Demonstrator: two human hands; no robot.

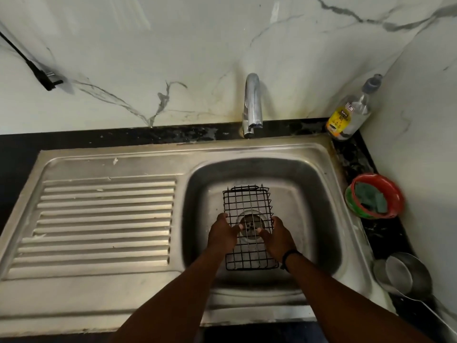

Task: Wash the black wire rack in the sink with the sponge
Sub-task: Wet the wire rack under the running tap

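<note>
A black wire rack (pixel 247 201) lies flat in the steel sink basin (pixel 319 194), over the drain. My left hand (pixel 222 233) grips its left edge and my right hand (pixel 277 238) grips its right edge, thumbs on top of the wires. A green sponge (pixel 369 199) sits in a red bowl (pixel 390 191) on the counter to the right of the sink, apart from both hands.
A chrome tap (pixel 252 105) stands behind the basin; no water is seen running. A dish soap bottle (pixel 348 115) leans in the back right corner. A steel pot (pixel 405 276) sits at the near right. The ribbed drainboard (pixel 99 219) stretches left.
</note>
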